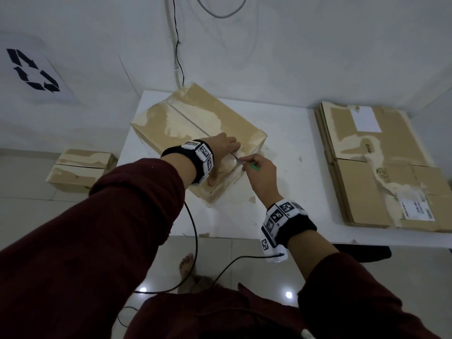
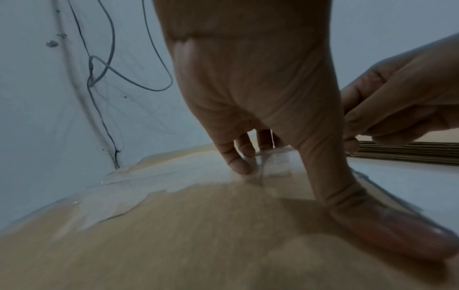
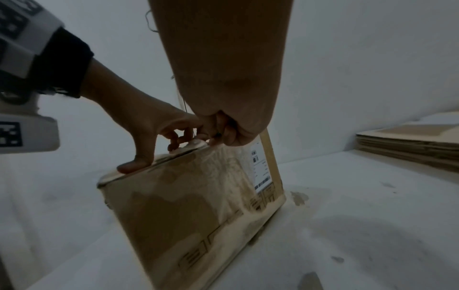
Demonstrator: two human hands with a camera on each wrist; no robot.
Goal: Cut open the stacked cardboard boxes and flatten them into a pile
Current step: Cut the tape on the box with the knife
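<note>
A taped cardboard box (image 1: pixel 195 118) stands on the white table (image 1: pixel 281 133). My left hand (image 1: pixel 223 160) rests on its top near the right end, with the thumb flat on the cardboard and the fingertips (image 2: pixel 240 166) on a lifted bit of clear tape (image 2: pixel 270 162). My right hand (image 1: pixel 254 167) grips a green-handled cutter (image 1: pixel 247 164), whose blade meets the box's top right edge just beside the left fingers. In the right wrist view the left hand (image 3: pixel 149 125) and the right hand (image 3: pixel 223 133) meet at the top edge of the box (image 3: pixel 186 206).
A pile of flattened boxes (image 1: pixel 381 167) lies on the table's right side, also low at the right wrist view's edge (image 3: pixel 410 147). Another taped box (image 1: pixel 80 167) sits on the floor at the left. Cables hang on the wall behind, and one runs from my wrist.
</note>
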